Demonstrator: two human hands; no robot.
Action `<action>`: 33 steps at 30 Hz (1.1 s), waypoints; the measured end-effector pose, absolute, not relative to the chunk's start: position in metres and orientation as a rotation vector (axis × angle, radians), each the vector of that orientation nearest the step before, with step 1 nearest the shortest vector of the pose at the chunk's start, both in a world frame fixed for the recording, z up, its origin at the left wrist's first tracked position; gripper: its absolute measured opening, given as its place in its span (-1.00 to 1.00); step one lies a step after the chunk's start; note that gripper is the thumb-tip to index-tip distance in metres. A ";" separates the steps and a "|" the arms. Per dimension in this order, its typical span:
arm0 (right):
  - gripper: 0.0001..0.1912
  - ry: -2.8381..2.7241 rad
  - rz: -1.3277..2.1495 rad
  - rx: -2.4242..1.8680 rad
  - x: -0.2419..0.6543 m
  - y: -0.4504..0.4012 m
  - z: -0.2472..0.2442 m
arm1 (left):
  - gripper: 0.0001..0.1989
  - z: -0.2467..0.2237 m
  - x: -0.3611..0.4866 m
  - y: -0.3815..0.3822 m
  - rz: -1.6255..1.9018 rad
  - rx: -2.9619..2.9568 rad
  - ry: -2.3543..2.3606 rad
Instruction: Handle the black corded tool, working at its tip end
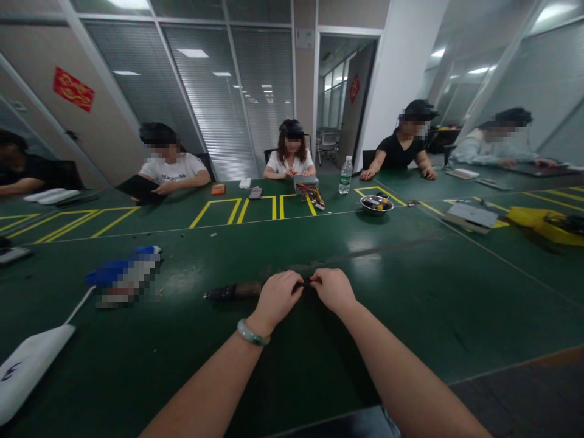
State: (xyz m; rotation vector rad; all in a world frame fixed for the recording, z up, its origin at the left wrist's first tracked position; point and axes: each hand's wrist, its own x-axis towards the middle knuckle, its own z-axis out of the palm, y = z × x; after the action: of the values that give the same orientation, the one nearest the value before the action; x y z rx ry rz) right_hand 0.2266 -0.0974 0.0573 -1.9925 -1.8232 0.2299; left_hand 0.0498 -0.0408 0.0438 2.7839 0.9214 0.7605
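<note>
A dark, slim cylindrical tool that looks like an electric screwdriver (235,292) lies on the green table, its narrow tip pointing left. Over its right end is my left hand (279,295), closed round it, with a greenish bangle on the wrist. Close to that end my right hand (332,289) is closed in a pinch. Between the two hands shows a small dark bit, possibly a cord end, too small to make out. The fingers hide the tool's rear part.
A white power bank (31,371) with a cable is at the lower left, near a blue-and-white packet (128,274). Farther off are a metal bowl (376,205) of small parts, a water bottle (345,176), a power supply box (305,181) with wires, and several seated people.
</note>
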 end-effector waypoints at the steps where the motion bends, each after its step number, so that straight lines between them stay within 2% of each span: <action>1: -0.90 -1.830 0.230 -1.989 0.226 -0.098 0.058 | -0.90 0.044 0.050 -0.041 0.758 2.780 0.919; 26: -0.94 -1.635 0.390 -1.883 0.223 -0.092 0.032 | -0.93 0.046 0.050 -0.040 0.726 2.758 0.939; 31: -0.68 -1.707 0.271 -1.869 0.221 -0.088 0.033 | -0.93 0.047 0.050 -0.040 0.710 2.768 0.923; 33: -0.68 -1.796 0.224 -1.869 0.221 -0.086 0.034 | -0.93 0.046 0.050 -0.039 0.704 2.774 0.925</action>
State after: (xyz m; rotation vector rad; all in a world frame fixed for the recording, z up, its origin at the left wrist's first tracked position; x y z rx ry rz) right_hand 0.2214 -0.0857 0.0336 -1.8690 -1.7960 0.2242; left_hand 0.0496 -0.0395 0.0464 2.7740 0.9247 0.7041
